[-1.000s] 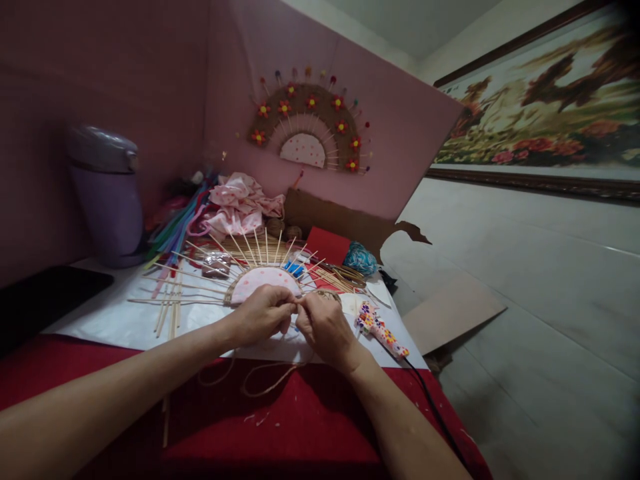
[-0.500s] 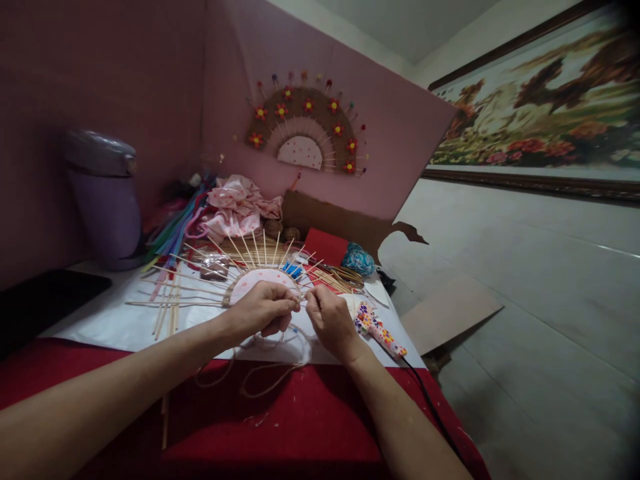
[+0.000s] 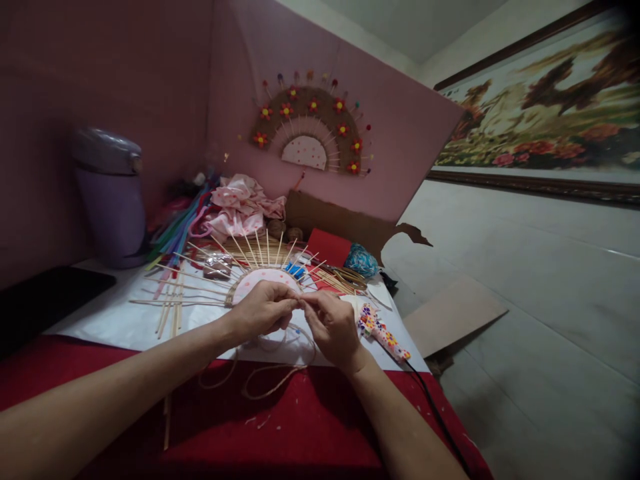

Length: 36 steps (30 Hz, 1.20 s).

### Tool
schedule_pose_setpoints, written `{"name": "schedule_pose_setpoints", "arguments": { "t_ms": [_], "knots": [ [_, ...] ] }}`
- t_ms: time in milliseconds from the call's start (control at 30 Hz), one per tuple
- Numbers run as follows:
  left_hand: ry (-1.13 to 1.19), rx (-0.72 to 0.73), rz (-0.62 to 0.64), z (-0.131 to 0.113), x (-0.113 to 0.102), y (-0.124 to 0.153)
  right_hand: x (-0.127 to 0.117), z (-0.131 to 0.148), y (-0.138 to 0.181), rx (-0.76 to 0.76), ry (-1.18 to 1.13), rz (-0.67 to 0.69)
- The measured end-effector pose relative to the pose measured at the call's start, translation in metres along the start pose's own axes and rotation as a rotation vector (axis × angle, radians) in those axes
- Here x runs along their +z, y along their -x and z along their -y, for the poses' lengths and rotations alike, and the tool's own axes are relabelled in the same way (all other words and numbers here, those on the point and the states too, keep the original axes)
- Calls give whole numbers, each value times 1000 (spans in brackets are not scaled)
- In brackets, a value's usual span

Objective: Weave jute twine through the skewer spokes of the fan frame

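A half-round piece (image 3: 260,281) covered in pink dotted fabric lies in front of me, thin wooden sticks fanning out from its twine-wrapped curved edge. My left hand (image 3: 267,310) is closed over its lower right part, thumb and forefinger pinched together. My right hand (image 3: 333,327) is closed in a pinch at the right end of the piece, its fingertips meeting the left ones. Twine (image 3: 273,388) loops from beneath the hands down over the table's front. The bit of twine between the fingertips is mostly hidden.
Loose sticks (image 3: 173,310) lie at left, near a purple lidded container (image 3: 110,207). Behind are pipe cleaners (image 3: 183,223), pink fabric (image 3: 243,203), and blue yarn (image 3: 363,260). A flower-patterned glue gun (image 3: 383,333) with a cord lies right. A finished fan decoration (image 3: 310,110) hangs on the pink board.
My right hand has come left and its fingers have turned, so its fingertips now touch those of my left hand. The view has shifted slightly; the half-round piece stays in place.
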<state>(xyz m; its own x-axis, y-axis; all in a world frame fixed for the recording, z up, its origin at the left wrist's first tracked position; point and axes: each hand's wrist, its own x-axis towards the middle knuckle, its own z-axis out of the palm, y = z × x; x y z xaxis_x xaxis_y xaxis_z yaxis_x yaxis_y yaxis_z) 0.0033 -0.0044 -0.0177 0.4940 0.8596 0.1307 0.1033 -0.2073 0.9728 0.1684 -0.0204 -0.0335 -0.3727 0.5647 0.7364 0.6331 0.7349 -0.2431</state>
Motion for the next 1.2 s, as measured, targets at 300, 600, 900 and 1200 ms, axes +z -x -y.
{"name": "schedule_pose_setpoints", "arguments": {
  "t_ms": [300,600,900,1200],
  "knots": [
    [-30,-12,-16,0,1,2,1,-2,0,-57,-3,4],
    [108,-22,53,-4,3,4,8,-3,3,44,147,-88],
    [168,-48,60,-8,1,5,-1,1,-2,215,-89,-209],
    [85,-1,14,-5,3,2,2,4,-3,167,-130,-9]
  ]
}}
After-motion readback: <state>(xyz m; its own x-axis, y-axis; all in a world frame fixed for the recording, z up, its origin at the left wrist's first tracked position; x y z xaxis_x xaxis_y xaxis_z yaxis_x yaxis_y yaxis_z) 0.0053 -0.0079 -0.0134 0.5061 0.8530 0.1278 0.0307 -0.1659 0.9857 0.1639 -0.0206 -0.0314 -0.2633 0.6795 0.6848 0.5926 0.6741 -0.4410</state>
